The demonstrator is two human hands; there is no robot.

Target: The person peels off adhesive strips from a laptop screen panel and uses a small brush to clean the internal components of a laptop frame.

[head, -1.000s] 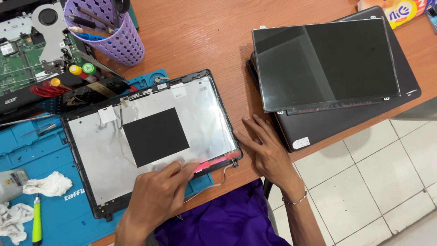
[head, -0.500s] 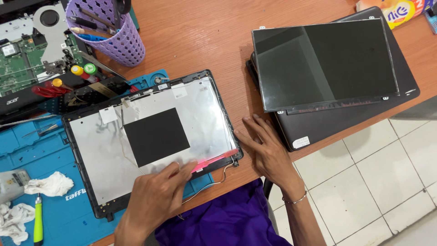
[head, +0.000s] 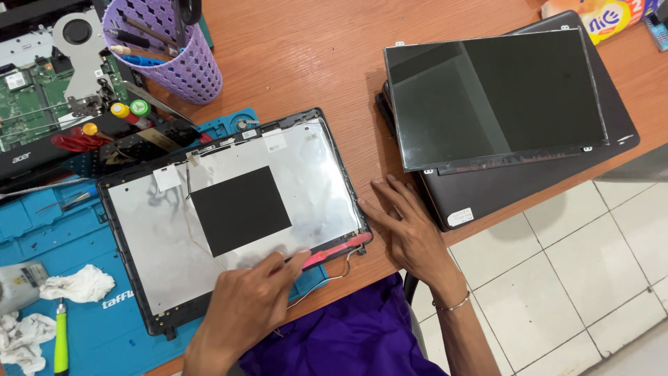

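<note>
Hands first: I see the left hand (head: 243, 306) resting fingers-down on the near edge of the laptop lid shell (head: 229, 216), fingertips spread on the silvery foil lining beside a red strip (head: 337, 249) at the lower right corner; it grips nothing. Right hand (head: 410, 230) lies flat and open on the wooden table (head: 306, 63), fingers touching the shell's right edge. Shell lies face-up, partly on a blue work mat (head: 42, 223), with a black square patch (head: 240, 209) at its centre. To the right, well apart, a bare screen panel (head: 494, 97) rests on a closed dark laptop (head: 529, 184). Far left: an opened laptop base with green circuit board (head: 31, 104), a purple perforated tool cup (head: 167, 49), white cloth (head: 76, 284).
</note>
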